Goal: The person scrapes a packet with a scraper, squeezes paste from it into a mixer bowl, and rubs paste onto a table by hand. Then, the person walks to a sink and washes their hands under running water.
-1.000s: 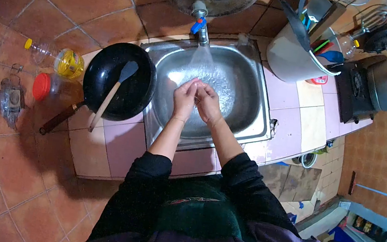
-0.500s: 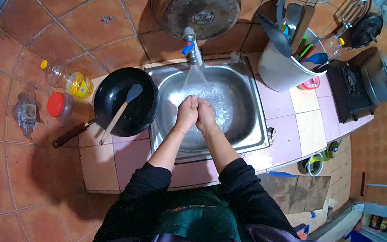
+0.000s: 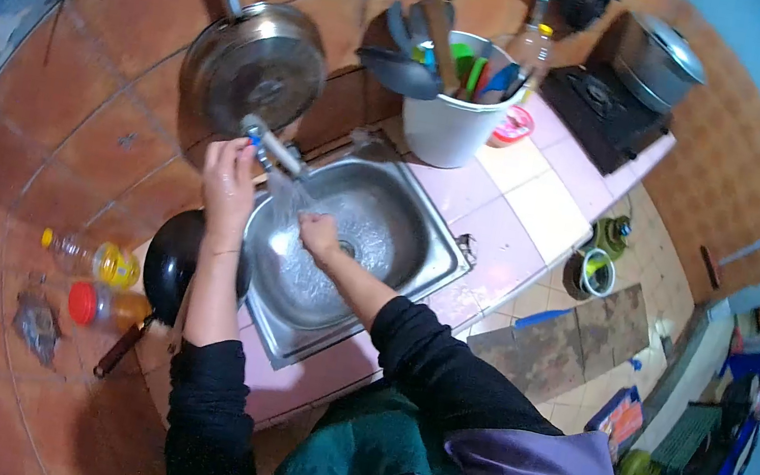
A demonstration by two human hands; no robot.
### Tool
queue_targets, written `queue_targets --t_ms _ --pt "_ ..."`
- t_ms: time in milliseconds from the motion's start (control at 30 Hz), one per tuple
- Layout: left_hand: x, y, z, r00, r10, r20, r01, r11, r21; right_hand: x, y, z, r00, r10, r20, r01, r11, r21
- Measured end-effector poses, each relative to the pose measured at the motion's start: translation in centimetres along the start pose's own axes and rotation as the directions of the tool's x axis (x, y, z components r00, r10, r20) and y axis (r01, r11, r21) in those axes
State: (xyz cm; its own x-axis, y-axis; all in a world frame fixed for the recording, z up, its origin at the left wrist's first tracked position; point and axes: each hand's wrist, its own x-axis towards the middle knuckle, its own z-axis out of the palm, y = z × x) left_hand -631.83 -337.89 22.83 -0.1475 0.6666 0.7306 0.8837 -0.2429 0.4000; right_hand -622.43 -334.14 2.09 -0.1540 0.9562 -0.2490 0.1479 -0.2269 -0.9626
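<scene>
Water runs from the tap [image 3: 280, 154] into the steel sink [image 3: 415, 205]. My left hand [image 3: 228, 182] is raised to the tap's blue handle [image 3: 254, 142], its fingertips closed on it. Over the sink, beside the falling water, my right hand [image 3: 319, 234] has its fingers curled together; whether anything is inside them is hidden. The black wok [image 3: 169, 264] stands left of the sink, partly behind my left forearm.
A white bucket of utensils [image 3: 446, 134] stands behind the sink, near a black stove [image 3: 600, 103] with a pot [image 3: 655, 67]. A steel pan [image 3: 262, 70] hangs above the tap. Bottles [image 3: 115, 265] and a red-lidded jar [image 3: 86, 302] are at the left.
My hands, together under the water before, have parted. The left has gone up to the tap handle, while the right stays over the sink. The view has shifted and turned toward the right.
</scene>
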Motion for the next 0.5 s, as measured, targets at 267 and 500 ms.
queue_targets --t_ms 267,500 --pt "1.0 0.2 1.3 0.996 0.049 0.081 -0.056 0.994 0.089 -4.0 -1.4 -6.3 0.950 -0.210 0.232 0.288 0.875 -0.389" --pt "1.7 -3.3 1.4 0.962 0.219 0.167 -0.229 0.973 0.043 -6.0 -8.1 -12.7 0.838 -0.409 0.361 0.534 0.749 -0.391"
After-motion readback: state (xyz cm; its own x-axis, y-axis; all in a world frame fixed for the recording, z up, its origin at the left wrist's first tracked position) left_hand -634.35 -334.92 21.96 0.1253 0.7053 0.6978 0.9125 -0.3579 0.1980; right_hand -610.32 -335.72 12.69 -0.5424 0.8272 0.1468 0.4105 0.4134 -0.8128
